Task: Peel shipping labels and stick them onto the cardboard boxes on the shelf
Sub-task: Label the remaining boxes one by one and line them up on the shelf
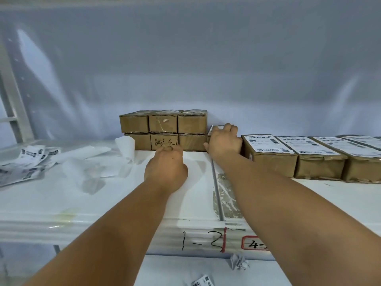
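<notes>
On the white shelf (61,199), the right hand (223,141) grips a small cardboard box (208,135) topped with a white label (216,127), fingers curled over its top and thumb against its front. The left hand (166,168) hovers just before a stack of six unlabelled boxes (165,124), fingers curled under; whether it holds anything cannot be told. Right of the gripped box runs a row of labelled boxes (270,159), while left of the stack stands a curl of backing paper (125,147), with a heap of printed labels (26,162) farther left.
</notes>
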`<state>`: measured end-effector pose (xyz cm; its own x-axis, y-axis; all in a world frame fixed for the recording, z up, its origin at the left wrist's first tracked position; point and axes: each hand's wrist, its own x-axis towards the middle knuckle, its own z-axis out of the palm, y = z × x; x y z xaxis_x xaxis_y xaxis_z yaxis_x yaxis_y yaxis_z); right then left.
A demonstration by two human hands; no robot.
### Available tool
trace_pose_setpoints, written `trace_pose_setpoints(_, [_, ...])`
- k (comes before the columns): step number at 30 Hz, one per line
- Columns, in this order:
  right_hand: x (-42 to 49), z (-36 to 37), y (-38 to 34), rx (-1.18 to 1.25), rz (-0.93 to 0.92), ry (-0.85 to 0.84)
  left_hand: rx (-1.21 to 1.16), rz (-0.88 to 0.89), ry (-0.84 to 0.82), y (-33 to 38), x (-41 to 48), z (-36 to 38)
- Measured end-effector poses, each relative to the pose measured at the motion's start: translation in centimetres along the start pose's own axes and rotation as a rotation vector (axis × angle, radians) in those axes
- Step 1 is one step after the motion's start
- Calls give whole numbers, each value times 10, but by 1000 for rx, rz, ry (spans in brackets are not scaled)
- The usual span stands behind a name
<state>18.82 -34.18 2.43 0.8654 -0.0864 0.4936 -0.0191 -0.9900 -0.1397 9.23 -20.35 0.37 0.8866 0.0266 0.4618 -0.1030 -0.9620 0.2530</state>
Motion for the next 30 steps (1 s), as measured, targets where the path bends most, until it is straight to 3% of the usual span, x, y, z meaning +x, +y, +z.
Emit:
trace_pose_setpoints(6, [-20,-15,-4,-19,-13,57,-19,-26,2,-2,3,-1])
trace_pose_setpoints(10, [-43,-35,-7,-62,-20,-22,-17,-42,20,-1,3,-2])
trace_pose_setpoints(17, [-94,-79,3,74,-18,-1,-79,20,112,5,-13,-16])
trace_pose_setpoints(23, [-131,-93,-1,199,-51,60,-167,105,-30,14,-36,-23])
trace_pose_setpoints(30, [-161,-83,-3,146,-178,46,-271,99,-26,3,-66,-41])
